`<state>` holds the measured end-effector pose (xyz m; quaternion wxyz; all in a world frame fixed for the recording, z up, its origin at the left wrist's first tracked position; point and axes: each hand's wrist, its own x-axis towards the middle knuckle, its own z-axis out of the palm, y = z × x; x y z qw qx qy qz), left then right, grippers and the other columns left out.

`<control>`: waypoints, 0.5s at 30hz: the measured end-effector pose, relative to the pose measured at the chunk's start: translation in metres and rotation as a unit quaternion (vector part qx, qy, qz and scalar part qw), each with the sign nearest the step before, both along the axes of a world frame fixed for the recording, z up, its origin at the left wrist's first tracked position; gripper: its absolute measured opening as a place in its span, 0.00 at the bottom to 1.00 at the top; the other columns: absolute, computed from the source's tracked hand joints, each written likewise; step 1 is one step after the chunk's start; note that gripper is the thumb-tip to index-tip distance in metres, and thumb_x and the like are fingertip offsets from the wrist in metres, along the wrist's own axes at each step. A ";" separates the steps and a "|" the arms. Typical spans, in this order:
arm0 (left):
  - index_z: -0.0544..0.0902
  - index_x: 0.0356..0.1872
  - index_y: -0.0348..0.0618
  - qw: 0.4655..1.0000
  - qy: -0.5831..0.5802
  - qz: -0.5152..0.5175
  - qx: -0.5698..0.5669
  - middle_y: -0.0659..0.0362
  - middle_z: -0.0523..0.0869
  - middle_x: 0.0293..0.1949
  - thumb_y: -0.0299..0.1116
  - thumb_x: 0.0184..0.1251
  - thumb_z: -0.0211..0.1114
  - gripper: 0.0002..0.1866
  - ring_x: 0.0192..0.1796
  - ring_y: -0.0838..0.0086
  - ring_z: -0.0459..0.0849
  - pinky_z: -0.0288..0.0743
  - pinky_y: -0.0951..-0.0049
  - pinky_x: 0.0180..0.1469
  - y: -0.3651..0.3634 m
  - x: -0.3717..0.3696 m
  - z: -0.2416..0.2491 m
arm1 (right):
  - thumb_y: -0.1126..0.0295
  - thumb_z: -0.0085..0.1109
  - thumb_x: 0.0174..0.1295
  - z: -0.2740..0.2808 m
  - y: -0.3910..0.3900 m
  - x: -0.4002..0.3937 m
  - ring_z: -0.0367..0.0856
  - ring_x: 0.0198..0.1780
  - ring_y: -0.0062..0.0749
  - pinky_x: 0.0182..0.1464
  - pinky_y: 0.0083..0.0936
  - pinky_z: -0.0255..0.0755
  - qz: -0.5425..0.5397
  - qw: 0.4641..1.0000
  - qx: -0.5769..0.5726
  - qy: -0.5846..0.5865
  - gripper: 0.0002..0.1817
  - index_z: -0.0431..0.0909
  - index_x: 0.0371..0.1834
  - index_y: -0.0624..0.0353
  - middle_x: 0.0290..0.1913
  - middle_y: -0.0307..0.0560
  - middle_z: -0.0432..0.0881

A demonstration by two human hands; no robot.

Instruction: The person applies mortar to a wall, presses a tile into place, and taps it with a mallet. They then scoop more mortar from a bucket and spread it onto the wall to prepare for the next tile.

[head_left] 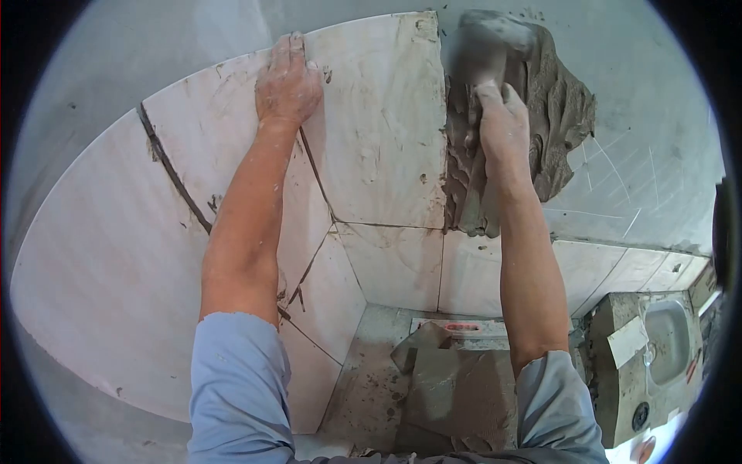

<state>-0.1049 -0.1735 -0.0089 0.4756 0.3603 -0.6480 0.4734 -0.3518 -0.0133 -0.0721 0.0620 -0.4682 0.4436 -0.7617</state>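
My left hand (287,89) lies against the upper part of a pale wall tile (371,116), its fingers stretched up to the top edge near the corner. It grips nothing. Up at the right, my right hand (504,127) is closed round the handle of a trowel (495,46), which is smeared by motion. The trowel's blade is over a rough patch of grey mortar (553,116) on the wall, just right of the tile. Thick ridges mark the mortar, and some of it is hidden behind my right hand and forearm.
More tiles (394,263) line the lower wall, with dark gaps at some joints. Below stand a mortar-smeared board or tub (456,394) and a level-like tool (464,328). A basin (668,340) sits at the lower right. Scratched lines cross the bare wall (641,170).
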 end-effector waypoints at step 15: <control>0.69 0.66 0.43 1.000 -0.015 -0.018 -0.020 0.46 0.70 0.67 0.42 0.63 0.56 0.30 0.65 0.56 0.73 0.71 0.58 0.61 -0.007 0.004 -0.002 | 0.55 0.50 0.67 0.005 0.006 0.000 0.79 0.50 0.55 0.55 0.39 0.68 -0.088 0.996 -0.023 0.013 0.25 0.75 0.45 0.73 0.43 0.70 0.81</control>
